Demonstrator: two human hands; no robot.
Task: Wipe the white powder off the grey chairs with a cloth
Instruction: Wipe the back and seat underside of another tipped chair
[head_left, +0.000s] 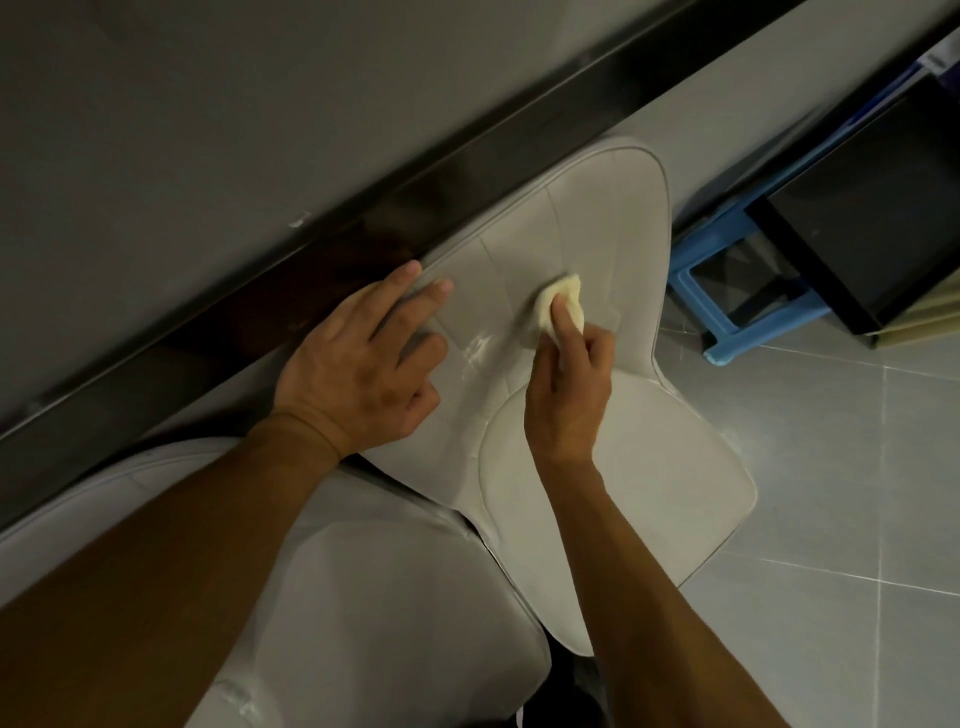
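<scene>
Grey tiled floor (831, 467), dark table edge (322, 244) behind. Right hand (569, 384) pinches small cream cloth wad (563, 306) on pale grey padded chair's backrest (613, 218); left hand (358, 358), fingers spread, braces it. White powder smear (478, 351) sits btwn hands. Risk: small wad may just smear powder into seams or onto 2nd grey chair (389, 597) below.

The nearer grey chair (395, 597) is cut off by the bottom edge.

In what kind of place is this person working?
Probably an indoor dining area, in a home or a small eatery. Padded grey chairs stand at a dark-edged table, on a tiled floor, with a blue plastic stool nearby.
</scene>
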